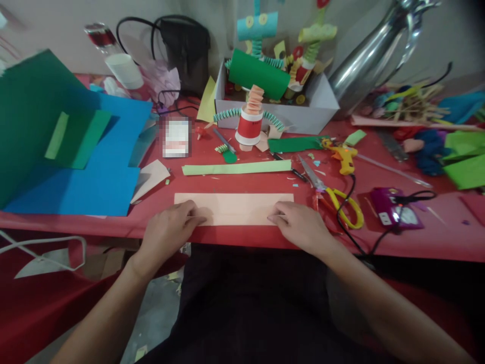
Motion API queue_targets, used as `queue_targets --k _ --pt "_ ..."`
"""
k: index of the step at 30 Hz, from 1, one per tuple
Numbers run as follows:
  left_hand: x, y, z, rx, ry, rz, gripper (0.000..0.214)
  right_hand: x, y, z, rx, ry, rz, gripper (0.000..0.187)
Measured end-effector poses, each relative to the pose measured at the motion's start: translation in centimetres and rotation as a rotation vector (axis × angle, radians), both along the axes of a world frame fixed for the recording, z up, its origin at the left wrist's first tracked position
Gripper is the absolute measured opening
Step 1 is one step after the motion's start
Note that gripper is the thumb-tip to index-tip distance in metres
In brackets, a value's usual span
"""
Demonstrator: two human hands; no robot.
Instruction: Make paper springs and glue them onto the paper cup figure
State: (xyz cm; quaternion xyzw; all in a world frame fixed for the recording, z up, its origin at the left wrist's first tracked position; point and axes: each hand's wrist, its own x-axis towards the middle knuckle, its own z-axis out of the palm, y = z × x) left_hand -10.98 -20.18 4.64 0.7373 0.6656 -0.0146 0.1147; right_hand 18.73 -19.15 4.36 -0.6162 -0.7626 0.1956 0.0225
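Along the near edge of the peach paper strip (235, 207), which lies flat at the front lip of the red table (435, 237), both hands have hold of it: the left hand (170, 232) has its fingers curled onto the strip's left end and the right hand (301, 225) is pinching the right end between thumb and fingertips. Looks to me like the near long edge is being lifted or creased lengthwise. If that's a fold, I'd say it mostly needs both ends brought over evenly so the long edges line up. Just behind the strip lies a thin green strip (237, 168), to its right are yellow-handled scissors (333, 197), and a bit further back on that side sits a glue gun (344, 157). Left of the strip there's a big blue sheet (102, 167) with a green sheet (26, 116) propped over it. Well behind the strip there's a white box (318, 108) full of paper-roll figures, a shiny metal jug (371, 50) and a plain pale wall (56, 20). Pretty cluttered craft desk, scraps everywhere.
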Motion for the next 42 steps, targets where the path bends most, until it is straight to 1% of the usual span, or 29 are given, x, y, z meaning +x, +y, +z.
queue_targets --k 3,6,8,9,10,12,14,15,16,17,19,20,22,23,27,28,30,32,35,39,42 --pt "-0.1 0.1 -0.2 0.017 0.028 -0.008 0.024 -0.2 -0.3 0.1 0.011 0.016 -0.020 0.009" --pt "-0.2 0.0 -0.1 0.049 0.052 -0.031 0.024 -0.2 -0.4 0.1 0.025 0.002 -0.030 0.011" --pt "0.0 -0.2 0.0 0.143 0.077 -0.070 0.023 -0.1 -0.6 0.2 0.062 -0.015 -0.029 0.009" --pt "0.3 -0.4 0.1 0.214 0.094 -0.105 0.022 -0.2 -0.7 0.2 0.108 -0.027 -0.016 0.007" --pt "0.7 -0.6 0.1 0.286 0.102 -0.161 0.022 -0.3 -0.9 0.2 0.175 -0.043 0.003 0.006" --pt "2.0 -1.4 -0.3 0.373 0.076 -0.335 0.030 -0.9 -1.5 0.1 0.334 -0.076 0.086 0.013" --pt "3.9 -2.4 -1.2 0.370 -0.025 -0.533 0.041 -2.1 -2.4 -0.2 0.426 -0.084 0.239 0.021" --pt "5.0 -2.9 -1.7 0.370 -0.073 -0.586 0.043 -2.8 -2.9 -0.5 0.433 -0.080 0.312 0.025" --pt "6.1 -3.3 -2.3 0.411 -0.114 -0.587 0.043 -3.5 -3.3 -0.8 0.426 -0.073 0.367 0.028" --pt "7.0 -3.8 -2.8 0.427 -0.131 -0.576 0.043 -4.1 -3.7 -1.1 0.415 -0.073 0.389 0.031" --pt "8.1 -4.3 -3.5 0.456 -0.171 -0.500 0.042 -4.6 -4.1 -1.5 0.395 -0.072 0.376 0.035" --pt "8.1 -4.5 -3.6 0.452 -0.193 -0.464 0.042 -4.5 -4.2 -1.5 0.386 -0.069 0.366 0.036" --pt "6.9 -4.4 -3.6 0.430 -0.241 -0.406 0.041 -3.3 -3.9 -1.4 0.370 -0.058 0.368 0.037" --pt "5.7 -4.3 -3.5 0.409 -0.257 -0.387 0.041 -2.4 -3.7 -1.3 0.369 -0.054 0.376 0.036" --pt "0.0 -3.7 -3.2 0.418 -0.258 -0.332 0.039 1.5 -3.2 -1.2 0.418 -0.042 0.406 0.034" --pt "-1.1 -3.7 -3.2 0.421 -0.252 -0.308 0.039 2.2 -3.2 -1.3 0.435 -0.040 0.409 0.033" --pt "-2.4 -3.5 -3.3 0.436 -0.249 -0.276 0.037 3.0 -3.2 -1.7 0.463 -0.031 0.392 0.033" --pt "-2.8 -3.2 -3.4 0.463 -0.263 -0.258 0.031 3.1 -3.1 -1.9 0.467 -0.001 0.345 0.032" --pt "-2.7 -2.4 -3.2 0.472 -0.278 -0.232 0.021 2.8 -2.3 -2.1 0.421 0.076 0.244 0.029" --pt "-2.3 -0.9 -2.7 0.417 -0.271 -0.173 0.024 2.7 -0.8 -2.0 0.342 0.164 0.131 0.026" --pt "-1.9 0.1 -2.3 0.351 -0.229 -0.096 0.025 2.8 0.3 -1.9 0.278 0.183 0.053 0.022"
